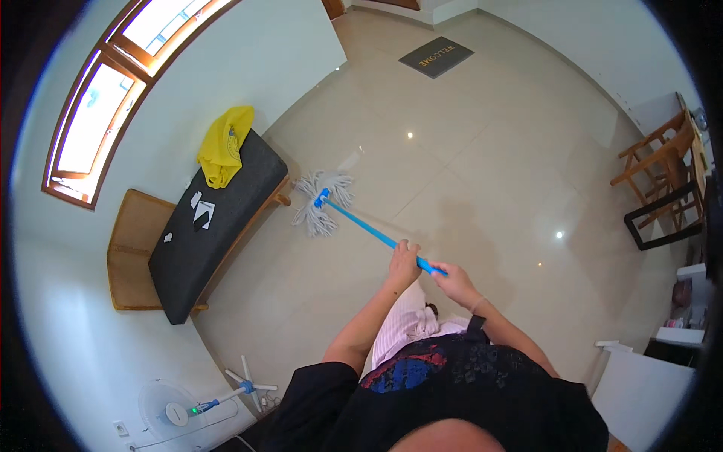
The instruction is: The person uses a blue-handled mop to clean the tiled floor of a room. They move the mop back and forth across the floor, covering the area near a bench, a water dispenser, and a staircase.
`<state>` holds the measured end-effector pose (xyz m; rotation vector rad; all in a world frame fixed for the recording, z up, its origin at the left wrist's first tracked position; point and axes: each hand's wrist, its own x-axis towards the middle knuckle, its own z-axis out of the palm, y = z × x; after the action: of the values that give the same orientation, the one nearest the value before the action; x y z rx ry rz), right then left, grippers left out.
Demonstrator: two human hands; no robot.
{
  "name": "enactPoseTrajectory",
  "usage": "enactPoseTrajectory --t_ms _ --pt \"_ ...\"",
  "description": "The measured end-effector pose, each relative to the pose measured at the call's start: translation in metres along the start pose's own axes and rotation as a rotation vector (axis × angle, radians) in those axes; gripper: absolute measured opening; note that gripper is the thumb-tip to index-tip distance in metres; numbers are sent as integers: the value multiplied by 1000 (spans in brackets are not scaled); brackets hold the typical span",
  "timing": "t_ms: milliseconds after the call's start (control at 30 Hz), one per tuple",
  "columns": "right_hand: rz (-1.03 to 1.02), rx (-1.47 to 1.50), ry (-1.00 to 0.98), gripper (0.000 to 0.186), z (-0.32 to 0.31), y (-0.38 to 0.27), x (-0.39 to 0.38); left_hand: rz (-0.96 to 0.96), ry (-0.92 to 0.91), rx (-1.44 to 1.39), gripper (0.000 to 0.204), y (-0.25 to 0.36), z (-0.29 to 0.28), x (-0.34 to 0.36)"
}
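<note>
A string mop [369, 227] with a blue handle slants from my body toward the far left. Its grey-white strands lie spread on the tiled floor, beside the near end of a dark-cushioned bench's wooden leg. Partway down the handle, my left hand [405, 264] is wrapped round it. At the top end of the handle, my right hand [454, 283] is closed on it, with a thin band at the wrist. Both arms reach forward from my dark shirt.
Along the left wall stands the dark bench [226, 203], bearing a yellow cloth [226, 147] and small white items. A standing fan [203, 407] is at the lower left. Wooden chairs [659, 166] line the right side. A grey doormat [437, 57] lies far ahead on the glossy floor [482, 188].
</note>
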<state>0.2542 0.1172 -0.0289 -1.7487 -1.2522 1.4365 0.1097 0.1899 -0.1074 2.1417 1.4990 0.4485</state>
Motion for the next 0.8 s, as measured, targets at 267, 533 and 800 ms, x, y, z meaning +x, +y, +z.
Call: enactPoseTrajectory --t_ms 267,533,800 --pt "19 22 126 40 -127 -51 -17 411 51 -285 22 85 34 81" --pt "295 -159 168 36 -197 -69 -79 676 -784 -159 10 190 18 106" --pt "135 -244 7 41 -123 -19 88 477 -519 -15 8 51 40 170"
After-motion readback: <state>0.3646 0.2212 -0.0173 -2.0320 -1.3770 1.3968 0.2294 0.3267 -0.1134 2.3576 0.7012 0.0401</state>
